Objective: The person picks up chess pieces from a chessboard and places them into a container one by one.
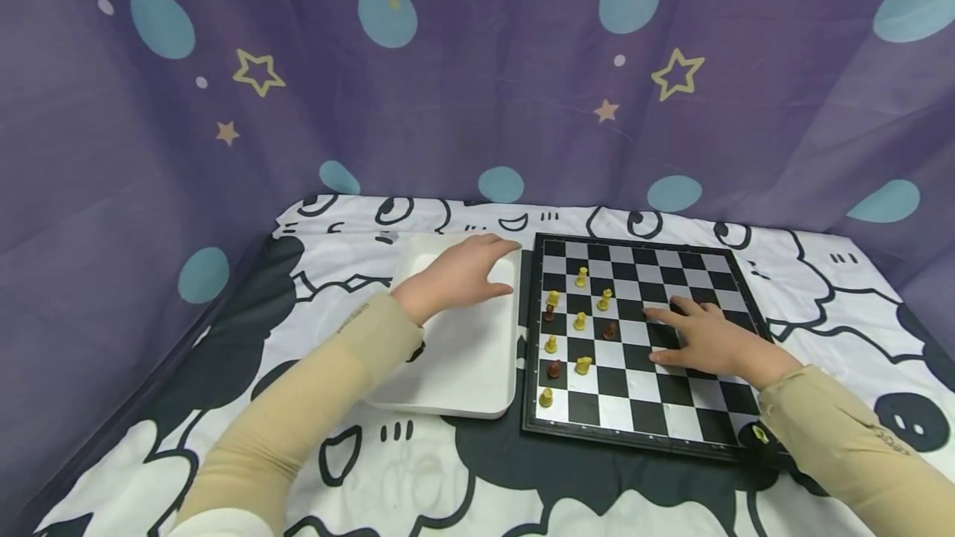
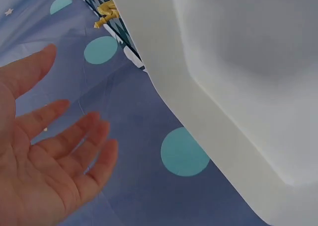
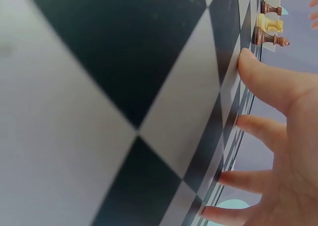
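Note:
A chessboard (image 1: 645,386) with black and silvery-white squares lies on the right side of the cloth. Over its right half is my right hand (image 1: 705,340), fingers spread and holding nothing; in the right wrist view its fingertips (image 3: 244,57) are at or just above the squares. Yellow pieces (image 1: 580,321) and brown pieces (image 1: 610,330) are grouped on the board's left columns. My left hand (image 1: 466,272) hovers over the white tray (image 1: 455,371) beside the board. Its palm (image 2: 39,176) shows bare in the left wrist view, the fingers loosely extended.
A white cloth (image 1: 403,471) with black cartoon drawings covers the surface beneath. Behind it hangs a purple curtain (image 1: 477,106) with stars and blue ovals. A small yellow and black item (image 1: 759,433) shows near the board's front right corner, partly behind the right sleeve.

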Action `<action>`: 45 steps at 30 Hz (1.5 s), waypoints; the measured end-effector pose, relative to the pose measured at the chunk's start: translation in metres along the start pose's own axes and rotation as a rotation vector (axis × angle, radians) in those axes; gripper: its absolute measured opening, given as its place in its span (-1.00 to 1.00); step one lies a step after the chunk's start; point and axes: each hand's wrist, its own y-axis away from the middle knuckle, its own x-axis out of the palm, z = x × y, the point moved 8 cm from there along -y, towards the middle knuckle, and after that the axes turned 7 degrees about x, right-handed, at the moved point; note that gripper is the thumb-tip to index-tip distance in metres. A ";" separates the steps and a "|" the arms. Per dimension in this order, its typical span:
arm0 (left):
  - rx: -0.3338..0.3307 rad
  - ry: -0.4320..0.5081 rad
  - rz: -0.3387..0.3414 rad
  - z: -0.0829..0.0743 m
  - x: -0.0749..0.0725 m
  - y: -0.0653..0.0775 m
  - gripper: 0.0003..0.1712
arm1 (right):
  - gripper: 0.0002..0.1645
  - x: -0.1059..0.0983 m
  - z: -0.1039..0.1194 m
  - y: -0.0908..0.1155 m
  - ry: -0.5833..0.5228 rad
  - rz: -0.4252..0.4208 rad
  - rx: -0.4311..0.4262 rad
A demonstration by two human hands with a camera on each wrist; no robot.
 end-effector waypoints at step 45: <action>0.197 0.134 0.370 -0.040 0.050 -0.071 -0.54 | 0.02 0.000 -0.001 -0.002 0.013 -0.031 -0.013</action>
